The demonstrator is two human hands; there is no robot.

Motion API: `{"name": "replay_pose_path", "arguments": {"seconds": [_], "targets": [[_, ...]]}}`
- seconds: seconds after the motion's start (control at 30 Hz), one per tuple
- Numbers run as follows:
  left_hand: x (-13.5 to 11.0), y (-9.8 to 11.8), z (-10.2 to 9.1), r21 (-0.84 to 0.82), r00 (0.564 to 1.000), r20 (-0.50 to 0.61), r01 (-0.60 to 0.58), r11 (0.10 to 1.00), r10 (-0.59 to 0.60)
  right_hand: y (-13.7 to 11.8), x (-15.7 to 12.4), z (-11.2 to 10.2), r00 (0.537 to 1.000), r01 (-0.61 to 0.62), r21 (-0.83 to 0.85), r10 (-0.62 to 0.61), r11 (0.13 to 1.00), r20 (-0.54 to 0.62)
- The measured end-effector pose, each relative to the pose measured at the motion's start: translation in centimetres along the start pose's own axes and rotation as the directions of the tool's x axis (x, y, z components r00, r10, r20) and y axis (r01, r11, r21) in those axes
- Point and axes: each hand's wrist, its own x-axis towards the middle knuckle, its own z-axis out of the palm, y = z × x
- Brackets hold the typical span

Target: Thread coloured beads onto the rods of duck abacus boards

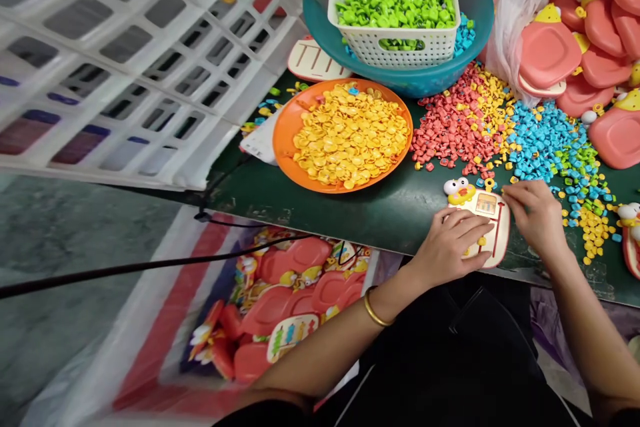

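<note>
A cream toy board [490, 240] with a red edge and slots lies at the table's front edge. At its top is a yellow duck head [460, 192] with bulging white eyes. My left hand [456, 240] rests flat across the board with its fingers stretched out, hiding much of the slots. A few small yellow pieces show between those fingers. Beside the board's upper right corner, my right hand [539, 219] has its thumb and fingertips pinched together. Whatever is in that pinch, if anything, is too small to make out.
Loose red pieces [450, 130], blue pieces [537, 140] and yellow pieces [594, 233] lie beyond my hands. An orange plate [285, 147] holds yellow pieces; a white basket [400, 37] of green ones sits in a teal basin [320, 7]. A white crate [150, 67] leans left, above a box of finished-looking toys [275, 313].
</note>
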Motion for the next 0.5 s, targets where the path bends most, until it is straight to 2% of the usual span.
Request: {"name": "replay_pose_path", "arguments": {"seconds": [0.07,0.17,0.4,0.5], "targets": [[-0.1,-0.1,0.1,-0.013,1.0,-0.022,-0.002,1.0,0.002,-0.8,-1.8,-0.2,1.0,-0.02,0.012,0.021,1.0,-0.016],[-0.2,-0.3,0.2,0.0,0.999,-0.041,0.023,1.0,-0.023,-1.2,-3.0,-0.2,0.999,-0.026,0.026,0.025,0.999,0.022],[-0.2,-0.3,0.5,-0.003,0.997,-0.04,0.072,0.997,-0.072,-2.5,-4.4,-0.1,0.997,0.025,0.19,-0.039,0.981,0.07],[-0.2,-0.2,0.6,-0.007,0.995,-0.046,0.093,0.996,-0.093,-2.6,-3.7,0.1,0.991,0.063,0.239,-0.089,0.969,0.102]]}}
